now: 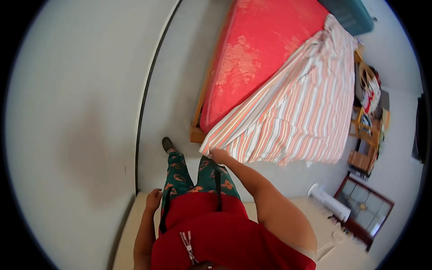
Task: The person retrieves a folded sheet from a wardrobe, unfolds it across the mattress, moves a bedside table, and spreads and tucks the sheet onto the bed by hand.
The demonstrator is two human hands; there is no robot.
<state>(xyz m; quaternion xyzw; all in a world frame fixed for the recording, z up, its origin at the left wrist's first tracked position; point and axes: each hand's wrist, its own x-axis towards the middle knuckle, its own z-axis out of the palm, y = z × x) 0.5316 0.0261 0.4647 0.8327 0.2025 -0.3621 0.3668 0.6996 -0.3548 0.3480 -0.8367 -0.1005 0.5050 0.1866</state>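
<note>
My right hand (219, 156) is closed on the near corner of a striped bed sheet (297, 112) in white, orange and grey. The sheet lies slanted and wrinkled over the right part of a red mattress (256, 58) with a pale flower pattern. Its gripped edge stretches from my hand past the mattress corner. My left hand (154, 199) hangs at my side near my thigh, fingers loosely bent, with nothing visible in it.
A wooden bed frame (196, 133) juts out below the mattress. The wall (81, 112) runs close on my left. A teal object (348, 15) stands beyond the bed. On the right are a wooden chair (366, 130) with things on it, a white cylinder (328, 202) and a framed glass door (364, 207).
</note>
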